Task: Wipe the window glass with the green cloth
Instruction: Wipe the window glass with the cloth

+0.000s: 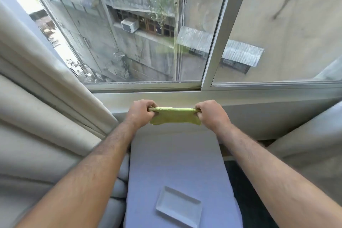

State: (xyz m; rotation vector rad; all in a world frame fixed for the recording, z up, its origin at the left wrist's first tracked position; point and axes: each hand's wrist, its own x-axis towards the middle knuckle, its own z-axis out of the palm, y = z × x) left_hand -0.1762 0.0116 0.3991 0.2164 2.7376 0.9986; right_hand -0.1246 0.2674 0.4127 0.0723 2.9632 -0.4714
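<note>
The green cloth [174, 116] is stretched flat between both hands, just below the window sill. My left hand [141, 113] grips its left end and my right hand [211, 114] grips its right end, fingers curled around the fabric. The window glass [140, 29] fills the upper view, with a faint green reflection of the cloth in it. A second pane [285, 24] lies to the right of the white frame post [218, 29]. Neither hand nor the cloth touches the glass.
A pale curtain [37, 89] hangs at the left, close to my left arm. Below my arms is a light blue padded surface [175, 163] carrying a clear rectangular tray [178, 206]. A grey cushion or sofa arm [307, 144] sits at the right.
</note>
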